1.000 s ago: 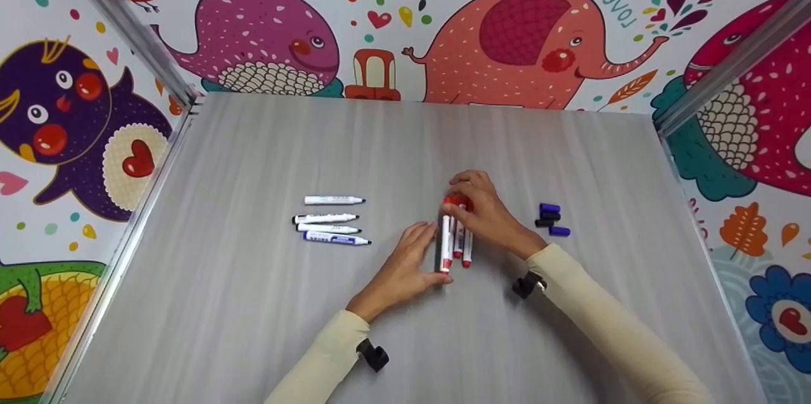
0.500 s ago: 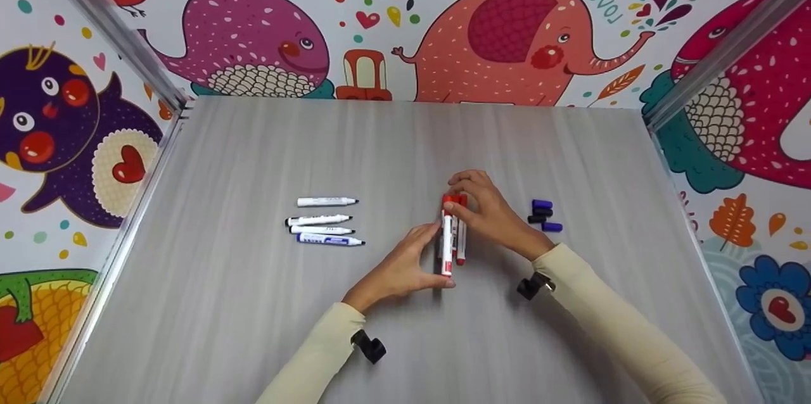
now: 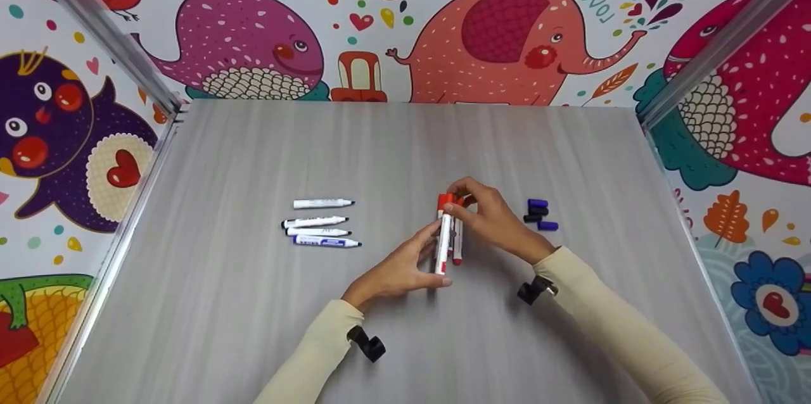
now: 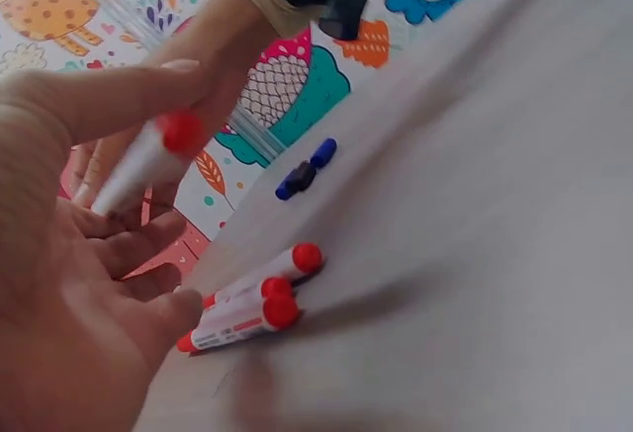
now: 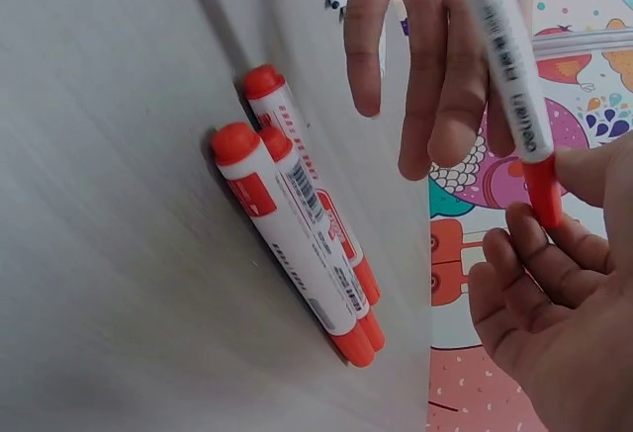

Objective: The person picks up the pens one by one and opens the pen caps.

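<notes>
Both hands meet over the middle of the grey surface [image 3: 253, 303] around 1 red-capped marker [image 3: 443, 234], lifted clear of the surface. The right hand [image 3: 500, 223] pinches its red cap end between thumb and fingertips, a closed grip on that end. The left hand [image 3: 396, 268] steadies the barrel and lower end with its thumb and nearly straight fingers, a loose, mostly open grip. Just beneath them, 3 more red markers [image 5: 302, 215] lie side by side, touching, on the surface. To the left lie 4 uncapped white markers [image 3: 320, 227]; to the right, well apart, sits a small cluster of blue and black caps [image 3: 538, 214].
</notes>
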`<state>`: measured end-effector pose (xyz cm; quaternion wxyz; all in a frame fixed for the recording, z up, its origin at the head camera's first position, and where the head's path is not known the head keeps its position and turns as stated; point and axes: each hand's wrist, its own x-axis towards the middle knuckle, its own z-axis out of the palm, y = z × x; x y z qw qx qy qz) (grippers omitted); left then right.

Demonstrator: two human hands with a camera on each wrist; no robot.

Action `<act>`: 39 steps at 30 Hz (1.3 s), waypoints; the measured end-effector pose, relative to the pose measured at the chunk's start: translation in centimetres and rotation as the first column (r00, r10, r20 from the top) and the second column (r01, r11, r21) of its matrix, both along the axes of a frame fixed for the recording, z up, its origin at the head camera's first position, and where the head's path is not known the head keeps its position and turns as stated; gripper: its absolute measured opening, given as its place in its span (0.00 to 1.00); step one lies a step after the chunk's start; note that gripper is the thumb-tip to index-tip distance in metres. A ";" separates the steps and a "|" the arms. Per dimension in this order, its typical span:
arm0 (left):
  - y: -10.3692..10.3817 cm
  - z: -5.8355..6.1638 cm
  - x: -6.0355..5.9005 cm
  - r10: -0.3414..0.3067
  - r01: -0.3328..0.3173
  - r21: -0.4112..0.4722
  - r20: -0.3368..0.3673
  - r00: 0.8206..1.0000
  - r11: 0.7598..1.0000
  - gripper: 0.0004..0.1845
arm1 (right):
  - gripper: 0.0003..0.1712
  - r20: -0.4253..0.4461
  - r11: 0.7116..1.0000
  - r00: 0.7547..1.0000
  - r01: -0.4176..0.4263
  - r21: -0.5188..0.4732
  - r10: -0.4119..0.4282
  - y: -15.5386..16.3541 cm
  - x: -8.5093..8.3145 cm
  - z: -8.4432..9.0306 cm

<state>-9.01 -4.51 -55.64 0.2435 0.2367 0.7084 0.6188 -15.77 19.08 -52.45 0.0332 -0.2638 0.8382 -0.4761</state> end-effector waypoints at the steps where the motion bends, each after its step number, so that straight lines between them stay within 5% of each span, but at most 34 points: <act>1: 0.0 0.0 -0.1 -0.006 0.004 0.044 0.026 1.000 0.999 0.58 | 0.18 -0.004 1.000 1.000 0.007 -0.004 -0.007 0.0 0.1 0.0; 6: 0.3 -0.1 -0.4 0.012 -0.028 0.169 0.095 0.995 0.985 0.50 | 0.20 -0.026 0.999 0.999 0.035 -0.029 -0.036 0.0 0.6 -0.1; 18: 0.3 0.9 -1.5 0.089 -0.092 0.053 0.050 0.995 0.994 0.33 | 0.20 -0.058 0.999 0.998 0.036 0.010 -0.035 1.0 1.5 0.0; 29: 0.1 2.0 -2.8 0.107 -0.128 -0.147 -0.142 0.984 0.981 0.23 | 0.18 -0.055 0.999 0.998 0.016 0.051 -0.013 2.0 2.3 0.0; 36: 0.6 2.0 -3.3 0.134 -0.187 -0.188 -0.262 0.956 0.964 0.17 | 0.15 -0.030 0.997 1.000 0.007 0.080 -0.005 2.5 2.7 -0.8; 39: 0.9 1.9 -3.3 0.129 -0.209 -0.203 -0.348 0.928 0.957 0.14 | 0.12 -0.030 0.995 0.999 -0.018 0.096 0.021 2.6 2.8 -1.0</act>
